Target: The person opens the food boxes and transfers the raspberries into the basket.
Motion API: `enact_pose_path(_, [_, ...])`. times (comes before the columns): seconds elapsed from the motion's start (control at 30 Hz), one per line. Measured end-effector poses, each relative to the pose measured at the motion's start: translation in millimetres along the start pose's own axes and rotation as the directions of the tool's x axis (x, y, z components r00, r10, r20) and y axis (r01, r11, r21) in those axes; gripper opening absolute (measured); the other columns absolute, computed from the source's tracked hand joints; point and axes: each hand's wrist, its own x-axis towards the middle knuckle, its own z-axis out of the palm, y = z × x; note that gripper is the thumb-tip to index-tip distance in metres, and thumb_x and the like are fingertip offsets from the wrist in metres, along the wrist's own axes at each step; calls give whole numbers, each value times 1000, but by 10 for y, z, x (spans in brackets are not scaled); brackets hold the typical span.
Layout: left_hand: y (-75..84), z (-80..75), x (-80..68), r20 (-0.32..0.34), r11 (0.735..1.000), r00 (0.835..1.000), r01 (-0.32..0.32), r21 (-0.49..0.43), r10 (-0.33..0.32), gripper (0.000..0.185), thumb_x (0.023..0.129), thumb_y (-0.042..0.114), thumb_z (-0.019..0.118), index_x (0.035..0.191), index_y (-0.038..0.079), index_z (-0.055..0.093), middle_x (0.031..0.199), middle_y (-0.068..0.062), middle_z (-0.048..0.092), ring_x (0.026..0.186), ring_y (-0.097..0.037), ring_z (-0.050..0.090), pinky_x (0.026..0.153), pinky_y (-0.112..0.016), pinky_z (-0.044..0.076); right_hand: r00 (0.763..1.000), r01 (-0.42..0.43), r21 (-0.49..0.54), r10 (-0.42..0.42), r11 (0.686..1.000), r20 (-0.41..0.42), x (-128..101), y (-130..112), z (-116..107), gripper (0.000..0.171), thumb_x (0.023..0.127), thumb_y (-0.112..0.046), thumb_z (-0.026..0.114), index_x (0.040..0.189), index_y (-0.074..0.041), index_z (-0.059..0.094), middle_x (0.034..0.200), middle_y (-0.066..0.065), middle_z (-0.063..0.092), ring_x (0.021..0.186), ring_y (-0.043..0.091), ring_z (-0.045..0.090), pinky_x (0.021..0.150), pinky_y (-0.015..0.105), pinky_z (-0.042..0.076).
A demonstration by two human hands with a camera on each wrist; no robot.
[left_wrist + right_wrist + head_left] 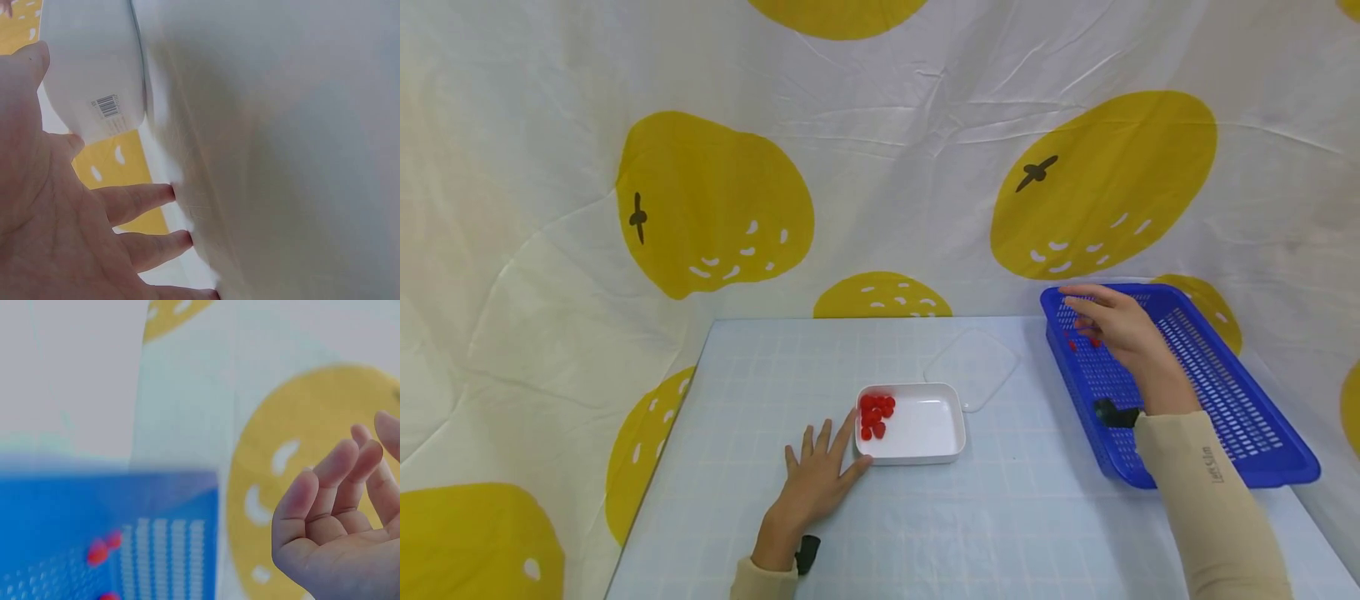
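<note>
A white rectangular container [917, 429] sits mid-table with several small red pieces [876, 413] piled in its left end. My left hand [820, 475] lies flat on the table, fingers spread, its thumb touching the container's [94, 69] front-left corner. My right hand [1112, 321] hovers over the far left part of a blue perforated basket [1225, 400], fingers loosely extended and holding nothing. A few red pieces [1093, 342] lie in the basket under that hand. In the right wrist view the red pieces [103, 547] show blurred on the basket's [75, 512] floor, beside my relaxed fingers [312, 494].
A clear plastic lid [972, 367] lies on the table behind the container. The pale gridded table [1000, 517] stands against a white cloth backdrop [880, 167] with yellow fruit shapes. The basket reaches the table's right edge.
</note>
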Motion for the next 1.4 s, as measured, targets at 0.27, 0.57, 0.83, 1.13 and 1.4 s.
enact_pose_path(0.27, [-11, -1, 0, 1, 1000, 1000, -3, -1, 3, 85, 92, 68, 52, 161, 35, 15, 161, -19, 27, 146, -51, 13, 107, -77, 3, 991, 80, 17, -81, 997, 111, -111, -196, 468, 29, 101, -27, 62, 129, -20, 67, 88, 3, 46, 74, 19, 52, 67, 26, 48])
enact_pose_path(0.57, [0, 0, 16, 8, 1000, 1000, 7, -1, -7, 85, 92, 67, 53, 161, 35, 15, 161, -19, 26, 146, -50, 13, 107, -77, 3, 976, 113, 22, -115, 993, 183, -200, -243, 990, 27, 99, -22, 66, 125, -13, 69, 89, 7, 49, 83, 22, 57, 81, 28, 53])
enact_pose_path(0.83, [-1, 4, 18, 13, 1000, 1000, 12, -1, -12, 84, 93, 66, 54, 161, 33, 17, 160, -21, 28, 145, -51, 14, 106, -78, 2, 967, 139, 33, -142, 990, 213, -282, -132, 1434, 33, 98, -23, 67, 127, -6, 67, 95, 15, 57, 91, 31, 58, 84, 35, 52])
enact_pose_path(1.13, [-15, -7, 2, 0, 1000, 1000, 15, 6, -15, 85, 92, 67, 54, 161, 34, 17, 160, -19, 28, 146, -51, 14, 107, -77, 3, 950, 136, 51, -145, 989, 276, -323, -4, 1901, 33, 97, -23, 69, 126, -7, 68, 94, 17, 59, 91, 34, 58, 87, 47, 52])
enact_pose_path(1.4, [-26, -6, 18, 11, 1000, 1000, 6, 5, -7, 86, 91, 69, 52, 161, 38, 12, 161, -19, 27, 146, -51, 13, 107, -77, 3, 923, 177, 50, -183, 983, 338, -323, 234, 2255, 31, 99, -13, 65, 128, -5, 66, 86, 11, 62, 86, 42, 56, 72, 33, 48])
